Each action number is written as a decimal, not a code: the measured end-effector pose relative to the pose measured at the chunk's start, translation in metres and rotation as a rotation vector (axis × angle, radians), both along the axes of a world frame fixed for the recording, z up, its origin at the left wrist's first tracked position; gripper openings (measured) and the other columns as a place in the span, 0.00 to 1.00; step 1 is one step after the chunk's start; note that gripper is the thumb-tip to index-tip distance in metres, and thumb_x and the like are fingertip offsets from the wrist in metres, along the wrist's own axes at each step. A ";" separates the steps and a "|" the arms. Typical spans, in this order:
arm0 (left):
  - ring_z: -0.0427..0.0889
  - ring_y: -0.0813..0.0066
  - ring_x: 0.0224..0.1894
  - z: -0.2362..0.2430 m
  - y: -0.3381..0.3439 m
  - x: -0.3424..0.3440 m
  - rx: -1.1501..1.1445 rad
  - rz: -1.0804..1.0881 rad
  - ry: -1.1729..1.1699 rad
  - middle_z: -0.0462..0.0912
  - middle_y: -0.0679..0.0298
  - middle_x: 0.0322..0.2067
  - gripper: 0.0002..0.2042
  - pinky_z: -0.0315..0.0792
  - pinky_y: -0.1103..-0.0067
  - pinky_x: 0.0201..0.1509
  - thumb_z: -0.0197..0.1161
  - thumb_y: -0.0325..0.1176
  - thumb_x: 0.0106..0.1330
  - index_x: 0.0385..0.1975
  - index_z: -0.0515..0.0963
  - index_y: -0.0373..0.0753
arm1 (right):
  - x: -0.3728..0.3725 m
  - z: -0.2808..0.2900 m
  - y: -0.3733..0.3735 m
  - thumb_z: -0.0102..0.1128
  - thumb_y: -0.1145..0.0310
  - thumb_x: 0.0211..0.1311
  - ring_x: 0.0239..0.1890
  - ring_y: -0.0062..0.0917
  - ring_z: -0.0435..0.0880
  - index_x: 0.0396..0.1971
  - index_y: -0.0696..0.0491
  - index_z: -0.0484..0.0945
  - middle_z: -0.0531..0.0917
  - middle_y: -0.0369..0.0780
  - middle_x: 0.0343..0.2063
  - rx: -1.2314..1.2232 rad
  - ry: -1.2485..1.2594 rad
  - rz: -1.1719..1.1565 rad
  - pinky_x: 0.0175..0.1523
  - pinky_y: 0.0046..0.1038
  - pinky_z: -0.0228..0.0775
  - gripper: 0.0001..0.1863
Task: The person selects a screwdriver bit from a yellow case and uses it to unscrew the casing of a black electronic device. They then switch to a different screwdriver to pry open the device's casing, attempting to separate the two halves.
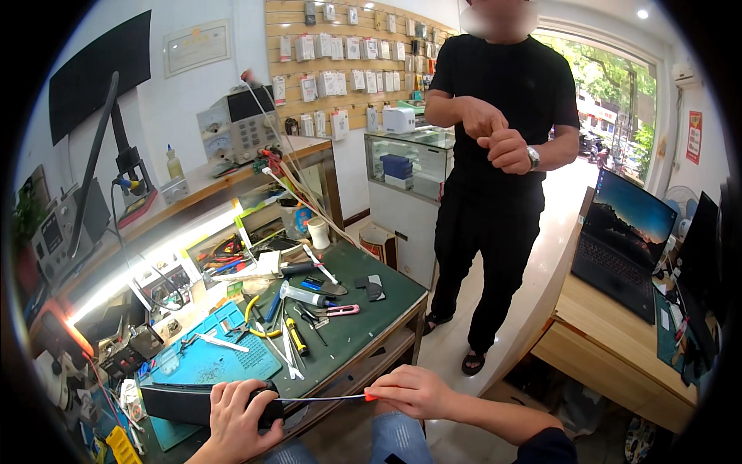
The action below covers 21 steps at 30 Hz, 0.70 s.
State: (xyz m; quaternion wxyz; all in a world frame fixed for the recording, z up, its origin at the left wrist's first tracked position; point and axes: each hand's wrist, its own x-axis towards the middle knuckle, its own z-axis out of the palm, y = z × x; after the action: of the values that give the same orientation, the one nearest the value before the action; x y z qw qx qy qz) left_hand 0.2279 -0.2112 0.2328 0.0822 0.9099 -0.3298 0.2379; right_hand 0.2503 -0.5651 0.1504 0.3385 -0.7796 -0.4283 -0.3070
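A long black object (174,404), its kind not plain, lies at the front edge of the bench over a blue work mat (259,357). My left hand (238,417) is wrapped over its right end. From that end a thin pale cord or rod (325,399) runs straight to the right. My right hand (413,393) pinches its orange-red tip (371,397) above my knees. Just beyond my left hand are white tweezers (224,342), pliers with yellow handles (251,317) and a yellow-and-black screwdriver (297,337).
A syringe (303,295) and a pink-handled tool (343,310) lie farther back on the green bench mat (348,344). A person in black (498,100) stands across from me, hands together. An open laptop (626,236) stands on the wooden desk (618,332) at right.
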 end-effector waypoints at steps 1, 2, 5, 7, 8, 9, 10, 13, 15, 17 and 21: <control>0.78 0.56 0.51 0.000 0.000 0.000 -0.001 0.001 -0.002 0.80 0.60 0.48 0.24 0.66 0.61 0.59 0.74 0.39 0.43 0.44 0.81 0.44 | -0.001 0.005 -0.001 0.72 0.76 0.54 0.43 0.27 0.86 0.52 0.50 0.87 0.87 0.34 0.47 -0.050 -0.089 -0.023 0.43 0.27 0.81 0.22; 0.78 0.56 0.51 0.000 0.001 0.000 -0.002 0.002 -0.005 0.80 0.60 0.48 0.24 0.66 0.61 0.59 0.74 0.39 0.43 0.44 0.81 0.44 | -0.002 0.013 -0.004 0.72 0.75 0.55 0.44 0.27 0.86 0.52 0.50 0.87 0.87 0.34 0.48 -0.101 -0.178 -0.047 0.43 0.26 0.81 0.22; 0.78 0.56 0.51 -0.001 0.001 -0.001 -0.007 0.012 -0.003 0.80 0.60 0.48 0.24 0.66 0.61 0.59 0.74 0.39 0.43 0.44 0.80 0.44 | -0.002 0.037 -0.007 0.72 0.72 0.57 0.42 0.25 0.87 0.52 0.49 0.87 0.87 0.34 0.49 -0.213 -0.345 -0.073 0.41 0.24 0.80 0.20; 0.78 0.56 0.51 -0.001 0.001 -0.001 -0.010 0.010 -0.005 0.80 0.60 0.48 0.24 0.66 0.61 0.59 0.74 0.39 0.43 0.44 0.80 0.44 | -0.003 0.042 -0.008 0.72 0.71 0.59 0.40 0.24 0.87 0.51 0.49 0.87 0.88 0.34 0.48 -0.206 -0.310 -0.046 0.39 0.23 0.80 0.19; 0.78 0.56 0.51 -0.002 0.001 -0.001 -0.008 0.007 -0.009 0.80 0.61 0.48 0.24 0.66 0.61 0.59 0.74 0.39 0.43 0.44 0.80 0.44 | -0.003 0.041 -0.008 0.72 0.70 0.59 0.38 0.23 0.87 0.51 0.49 0.87 0.89 0.34 0.48 -0.164 -0.237 -0.015 0.38 0.22 0.80 0.18; 0.78 0.56 0.51 -0.001 0.001 -0.001 -0.005 0.004 -0.013 0.80 0.61 0.48 0.24 0.66 0.61 0.59 0.74 0.40 0.43 0.44 0.80 0.44 | -0.003 0.041 -0.008 0.72 0.70 0.59 0.37 0.23 0.88 0.51 0.49 0.87 0.89 0.34 0.47 -0.121 -0.163 0.015 0.37 0.22 0.80 0.18; 0.78 0.56 0.51 -0.001 0.001 -0.001 -0.002 0.003 -0.017 0.80 0.61 0.49 0.25 0.66 0.61 0.59 0.74 0.40 0.43 0.44 0.80 0.44 | -0.003 0.040 -0.008 0.72 0.69 0.59 0.37 0.23 0.88 0.52 0.49 0.86 0.89 0.33 0.47 -0.115 -0.133 0.025 0.37 0.23 0.81 0.19; 0.78 0.57 0.50 -0.002 0.001 -0.001 0.004 -0.001 -0.027 0.80 0.61 0.49 0.25 0.66 0.61 0.59 0.75 0.40 0.42 0.44 0.80 0.44 | -0.002 0.042 -0.009 0.73 0.68 0.59 0.38 0.23 0.88 0.53 0.48 0.86 0.89 0.32 0.45 -0.114 -0.087 0.032 0.38 0.24 0.82 0.20; 0.78 0.57 0.50 -0.002 0.002 -0.001 0.005 -0.004 -0.030 0.80 0.61 0.49 0.25 0.66 0.61 0.59 0.75 0.40 0.42 0.45 0.80 0.44 | -0.003 0.046 -0.008 0.73 0.68 0.59 0.37 0.24 0.88 0.50 0.48 0.87 0.89 0.32 0.44 -0.137 -0.114 0.006 0.38 0.24 0.82 0.18; 0.78 0.57 0.50 -0.002 0.001 0.000 0.004 -0.008 -0.029 0.80 0.61 0.49 0.25 0.66 0.61 0.59 0.75 0.40 0.43 0.45 0.80 0.44 | -0.002 0.046 -0.007 0.74 0.67 0.59 0.37 0.24 0.88 0.49 0.47 0.88 0.89 0.32 0.43 -0.103 -0.097 0.008 0.38 0.24 0.82 0.16; 0.78 0.57 0.49 -0.001 0.001 -0.002 0.020 0.009 -0.038 0.80 0.61 0.48 0.25 0.66 0.62 0.59 0.75 0.41 0.42 0.44 0.80 0.44 | -0.002 0.050 -0.004 0.73 0.70 0.58 0.37 0.28 0.88 0.48 0.48 0.88 0.89 0.33 0.43 -0.071 0.069 0.043 0.39 0.24 0.82 0.16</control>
State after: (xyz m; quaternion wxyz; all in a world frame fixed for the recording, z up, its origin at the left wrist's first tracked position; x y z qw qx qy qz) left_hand 0.2263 -0.2105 0.2315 0.0661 0.9074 -0.3297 0.2521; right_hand 0.2478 -0.5693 0.1999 0.3319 -0.7918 -0.4436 -0.2572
